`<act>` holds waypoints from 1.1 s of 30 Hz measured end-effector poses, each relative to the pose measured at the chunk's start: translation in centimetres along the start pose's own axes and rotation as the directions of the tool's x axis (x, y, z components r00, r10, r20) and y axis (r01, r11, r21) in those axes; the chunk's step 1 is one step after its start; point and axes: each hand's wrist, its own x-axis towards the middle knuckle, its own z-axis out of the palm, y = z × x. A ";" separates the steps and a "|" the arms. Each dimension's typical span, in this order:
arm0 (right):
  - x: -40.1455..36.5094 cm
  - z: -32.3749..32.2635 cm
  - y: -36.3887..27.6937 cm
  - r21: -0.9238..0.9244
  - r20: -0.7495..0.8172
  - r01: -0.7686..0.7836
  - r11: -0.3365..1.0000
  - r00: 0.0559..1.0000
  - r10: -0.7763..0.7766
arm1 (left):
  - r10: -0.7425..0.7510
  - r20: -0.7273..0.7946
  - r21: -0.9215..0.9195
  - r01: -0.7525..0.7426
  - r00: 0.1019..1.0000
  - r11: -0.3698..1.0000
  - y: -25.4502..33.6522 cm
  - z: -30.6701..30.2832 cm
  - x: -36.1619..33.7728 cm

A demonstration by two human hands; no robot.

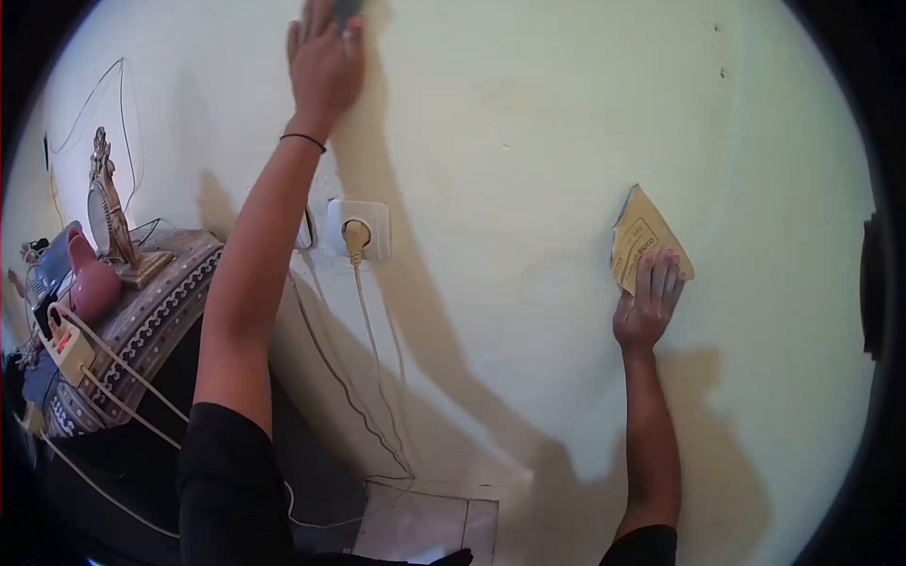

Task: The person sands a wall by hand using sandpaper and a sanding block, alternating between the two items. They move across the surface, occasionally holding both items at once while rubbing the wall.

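At the top edge of the head view, my left hand [326, 71] reaches up against the pale wall [528, 113]. A dark grey piece [347, 11] shows between its thumb and fingers, partly cut off by the frame, so its kind does not show. On the right, my right hand [651, 292] presses a sheet of sandpaper [640, 231] to the wall, fingers together over its lower part. The sheet's tan, printed backing faces me, and its pointed corner sticks up above the fingertips.
A white wall socket [377, 231] holds a beige plug [356, 236] with a cord hanging down. Left, a cloth-covered table [179, 274] carries an ornate gold stand [111, 203], a pink object [92, 283] and a power strip [71, 354]. Floor tiles [415, 524] show below.
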 end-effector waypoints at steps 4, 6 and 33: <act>-0.2 -0.9 -0.3 0.011 0.008 0.006 1.000 1.000 -0.007 | -0.054 -0.130 0.032 0.059 0.990 0.998 -0.3 0.0 -1.9; -0.4 -0.9 -0.3 0.019 0.020 0.008 1.000 1.000 -0.008 | -0.049 -0.122 0.065 0.057 0.991 0.996 -0.3 -0.3 -4.0; 7.4 -2.0 -0.4 0.120 -0.093 0.051 0.991 0.995 -0.039 | -0.110 -0.133 0.089 0.122 0.985 0.989 -4.7 -3.3 -9.1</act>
